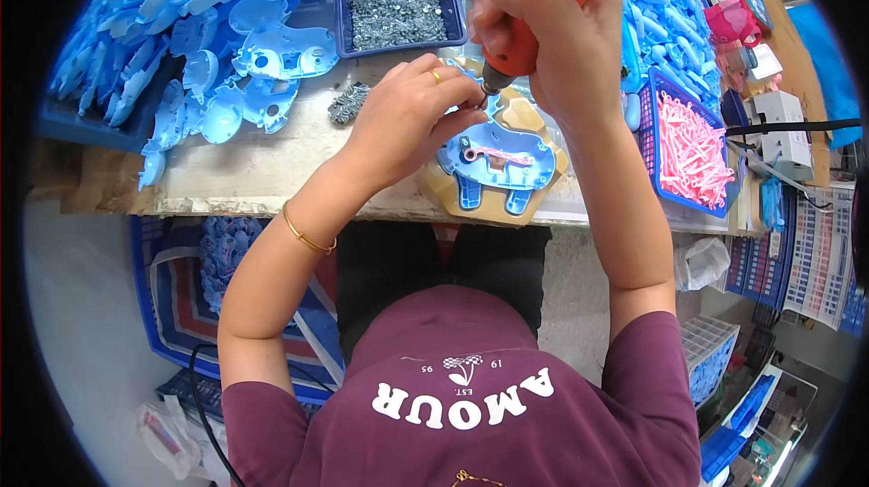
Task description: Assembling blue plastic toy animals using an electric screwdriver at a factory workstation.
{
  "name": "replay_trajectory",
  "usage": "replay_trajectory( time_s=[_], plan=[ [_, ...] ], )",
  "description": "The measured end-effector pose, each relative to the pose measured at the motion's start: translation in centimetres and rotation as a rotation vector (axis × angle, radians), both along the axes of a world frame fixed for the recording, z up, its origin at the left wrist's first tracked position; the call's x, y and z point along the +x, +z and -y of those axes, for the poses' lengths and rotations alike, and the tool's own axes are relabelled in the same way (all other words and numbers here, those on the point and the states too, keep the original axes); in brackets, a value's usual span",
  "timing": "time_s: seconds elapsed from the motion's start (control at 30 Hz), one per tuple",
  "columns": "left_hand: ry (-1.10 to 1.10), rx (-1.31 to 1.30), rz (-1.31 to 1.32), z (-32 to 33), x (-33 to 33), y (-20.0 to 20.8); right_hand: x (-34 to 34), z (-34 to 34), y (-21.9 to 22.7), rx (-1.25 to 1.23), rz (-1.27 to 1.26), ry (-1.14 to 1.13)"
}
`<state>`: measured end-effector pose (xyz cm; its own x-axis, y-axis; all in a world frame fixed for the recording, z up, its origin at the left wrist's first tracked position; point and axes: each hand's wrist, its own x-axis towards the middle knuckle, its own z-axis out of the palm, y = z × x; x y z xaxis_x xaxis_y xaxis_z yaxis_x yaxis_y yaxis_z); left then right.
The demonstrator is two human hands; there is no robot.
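My right hand is wrapped round a red power screwdriver, its bit pointing down at the work. At the bit's tip, the fingers of my left hand are pinched together; whatever they hold is too small to make out. Below them lies a blue plastic shell half, open side up, in a tan shaped holder block. Inside the shell sits a pink plastic lever with a ring at one end. Part of the shell is hidden by my hands.
A dark blue tray of small screws stands at the back, with a loose screw pile nearer me. Blue shells heap up at left, more blue parts at right. A blue basket holds pink levers.
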<state>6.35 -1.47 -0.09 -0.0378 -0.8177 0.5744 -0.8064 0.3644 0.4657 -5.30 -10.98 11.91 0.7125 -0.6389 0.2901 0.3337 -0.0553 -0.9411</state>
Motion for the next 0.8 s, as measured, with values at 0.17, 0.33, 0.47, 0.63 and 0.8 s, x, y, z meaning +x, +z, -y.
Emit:
replay_trajectory(
  time_s=[0.17, 0.33, 0.47, 0.63, 0.8],
  plan=[
    [-0.014, 0.008, -0.027, -0.1, -0.4, 0.0, -0.6, -0.4, -0.2, 0.003, 0.038, 0.007],
    [-0.068, 0.040, -0.052, -0.2, -0.9, 0.4, -1.0, -0.5, -0.2, -0.041, 0.023, -0.004],
    [-0.129, 0.086, -0.118, -0.6, -1.9, 0.2, -1.4, 0.6, -0.8, 0.014, -0.037, 0.044],
    [-0.138, 0.115, -0.056, -1.7, -3.9, 0.3, -4.5, -0.5, -0.7, 0.032, -0.182, 0.028],
    [-0.193, 0.103, -0.170, -1.6, -5.5, -0.1, -6.7, -1.0, 0.4, 0.183, -0.171, 0.117]
  ],
)
